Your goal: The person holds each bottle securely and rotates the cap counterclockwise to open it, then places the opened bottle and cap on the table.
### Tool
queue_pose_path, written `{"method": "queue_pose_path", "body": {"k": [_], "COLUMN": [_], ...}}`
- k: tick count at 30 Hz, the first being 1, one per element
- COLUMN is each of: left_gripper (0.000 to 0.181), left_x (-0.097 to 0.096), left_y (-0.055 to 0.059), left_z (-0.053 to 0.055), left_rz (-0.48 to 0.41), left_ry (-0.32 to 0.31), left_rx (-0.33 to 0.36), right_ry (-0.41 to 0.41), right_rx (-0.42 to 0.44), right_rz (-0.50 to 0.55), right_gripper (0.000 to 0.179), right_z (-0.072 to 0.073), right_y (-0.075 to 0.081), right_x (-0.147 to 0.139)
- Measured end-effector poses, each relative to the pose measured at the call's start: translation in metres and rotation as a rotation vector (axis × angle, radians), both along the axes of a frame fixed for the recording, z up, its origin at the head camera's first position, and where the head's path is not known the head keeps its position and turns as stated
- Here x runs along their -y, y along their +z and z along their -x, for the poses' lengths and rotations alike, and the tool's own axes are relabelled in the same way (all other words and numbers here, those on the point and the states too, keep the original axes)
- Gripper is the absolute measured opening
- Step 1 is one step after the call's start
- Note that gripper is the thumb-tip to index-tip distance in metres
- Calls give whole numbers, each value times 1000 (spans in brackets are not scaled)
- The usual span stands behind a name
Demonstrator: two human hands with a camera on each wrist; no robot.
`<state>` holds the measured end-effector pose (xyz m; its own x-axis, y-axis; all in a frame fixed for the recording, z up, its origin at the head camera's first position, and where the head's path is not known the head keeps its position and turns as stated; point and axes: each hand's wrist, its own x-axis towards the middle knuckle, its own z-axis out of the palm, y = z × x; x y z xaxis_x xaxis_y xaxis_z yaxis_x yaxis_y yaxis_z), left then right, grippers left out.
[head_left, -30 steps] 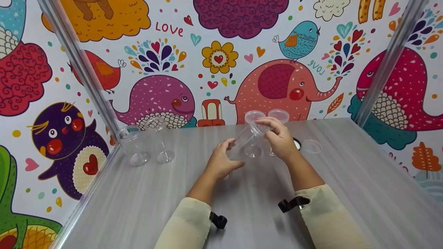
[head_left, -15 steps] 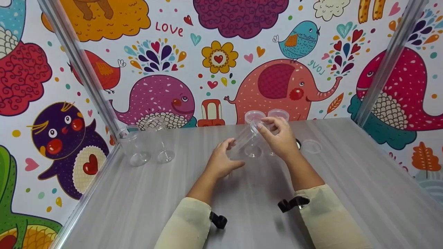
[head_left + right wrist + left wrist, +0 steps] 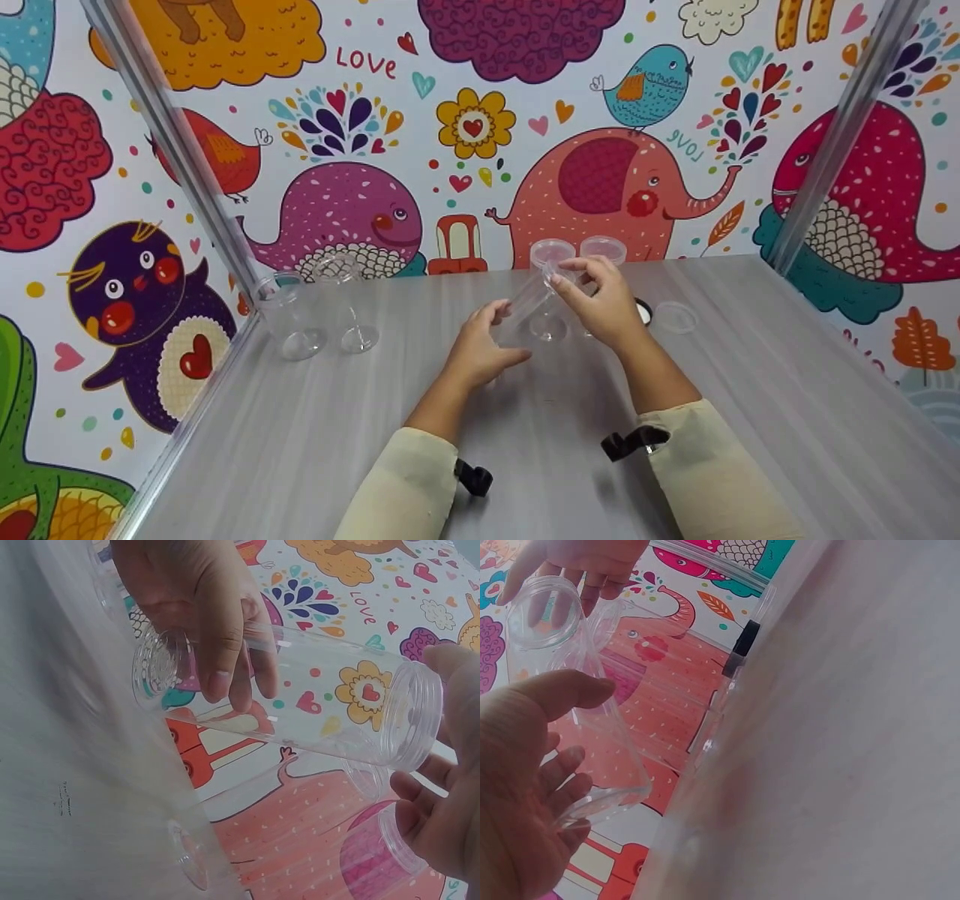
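Observation:
A clear plastic jar is held tilted above the table, its mouth end up and to the right. My left hand grips the jar's body near the base, thumb on one side and fingers on the other. At the mouth end, my right hand has thumb and fingers around the clear lid. The right wrist view shows the see-through body between both hands. In the left wrist view the lidded end lies beside the right fingers, and the left thumb crosses the body.
Two clear jars with lids, a nearer one and another, stand behind the hands. Two more clear jars stand at left. A black-rimmed lid and a clear lid lie at right. Patterned walls enclose the table.
The right hand has turned at the lid, its thumb swinging up and left onto the rim and its fingers shifting right. The left hand and jar stay about where they were.

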<state>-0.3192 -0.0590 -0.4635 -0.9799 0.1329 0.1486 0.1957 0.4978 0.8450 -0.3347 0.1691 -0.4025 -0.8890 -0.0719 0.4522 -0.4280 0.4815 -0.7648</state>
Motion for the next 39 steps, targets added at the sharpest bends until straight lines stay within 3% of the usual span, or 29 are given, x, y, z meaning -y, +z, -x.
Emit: {"method": "queue_pose_path", "body": {"k": [5, 9, 19, 25, 31, 39], "left_gripper": [90, 89, 89, 91, 92, 92], "left_x": [1, 1, 0, -1, -2, -2], "left_y": [0, 0, 1, 0, -1, -1], "left_z": [1, 1, 0, 0, 0, 0], "left_rz": [-10, -21, -20, -17, -10, -4], "left_ry": [-3, -7, 3, 17, 32, 28], "left_rx": [5, 8, 16, 31, 36, 37], "right_ry": [74, 123, 142, 48, -74, -85], "right_rx": [-27, -47, -36, -41, -7, 88], "right_rz": [67, 112, 150, 128, 63, -20], "right_gripper": [31, 36, 41, 29, 40, 54], "right_z": [0, -1, -3, -2, -2, 0], "right_y": [-1, 0, 1, 3, 3, 1], "right_x": [-1, -1, -1, -1, -2, -2]}}
